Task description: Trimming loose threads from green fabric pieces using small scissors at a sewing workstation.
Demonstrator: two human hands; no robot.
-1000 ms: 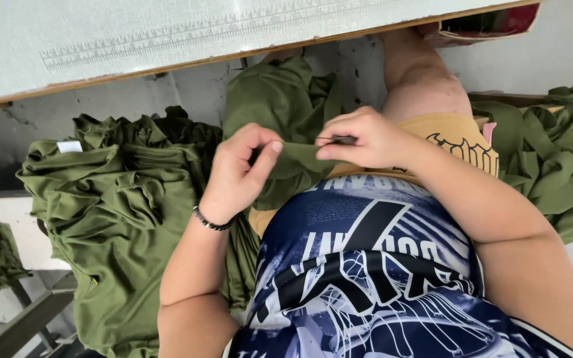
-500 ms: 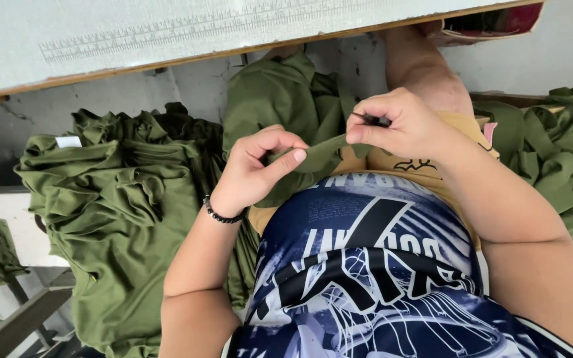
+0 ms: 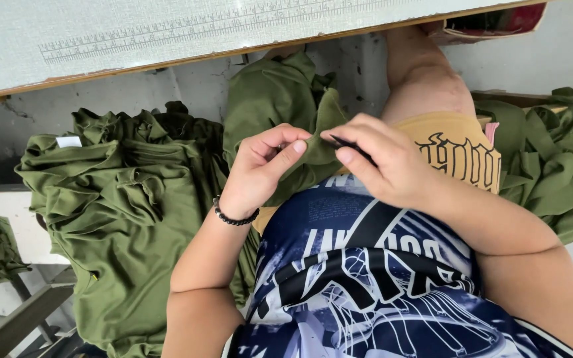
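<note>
The left hand [image 3: 260,169] pinches a fold of the green cloth [image 3: 280,113] between thumb and forefinger, closed tight on it. The right hand [image 3: 386,166] is closed around a small dark tool [image 3: 353,147], thin and pointed; whether it is a snipper or something else is too small to tell. Its tip sits right at the pinched edge.

A second ago the two hands were spread a little apart, each gripping the cloth. They have since drawn together, and the left thumb has shifted up onto the fold, so the edge is now held taut just beside the tool. That reads as a move from finding the spot to working on it, likely trimming or picking at the seam.

The cloth lies over the person's lap, below the near edge of the tabletop [image 3: 167,46], and hangs down toward the floor. A bead bracelet [image 3: 233,217] circles the left wrist. To the left, under the tabletop edge, a pile of green garments [image 3: 114,212] is heaped. More green pieces [image 3: 552,159] lie at the right.
</note>
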